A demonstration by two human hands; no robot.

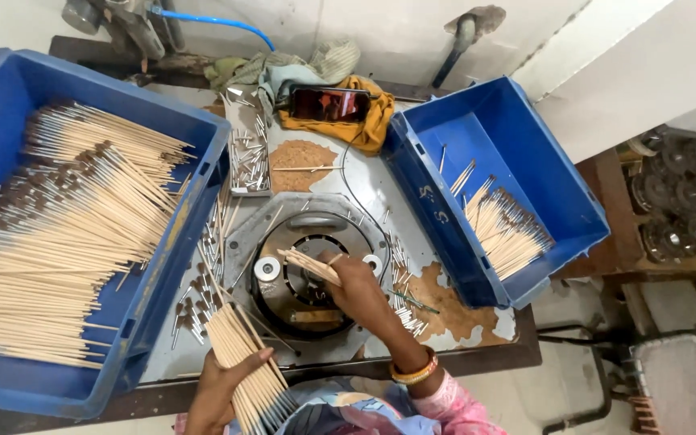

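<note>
My left hand (pixel 217 392) grips a thick bundle of thin wooden sticks (pixel 243 362) at the near edge of the metal bench, tips pointing up-left. Over the round machine plate (pixel 316 270) in the bench's middle, my right hand (pixel 358 288) holds a few sticks (pixel 308 264), their ends reaching left toward a small silver roller (pixel 267 269). An orange bangle sits on the right wrist. Small metal ferrules (pixel 203 282) lie scattered around the plate.
A large blue crate (pixel 195 153) on the left is full of brush-tipped sticks. A smaller blue crate (pixel 517 145) on the right holds a small pile. At the back stand a tray of metal ferrules (pixel 249 153) and a phone (pixel 329 104) on orange cloth.
</note>
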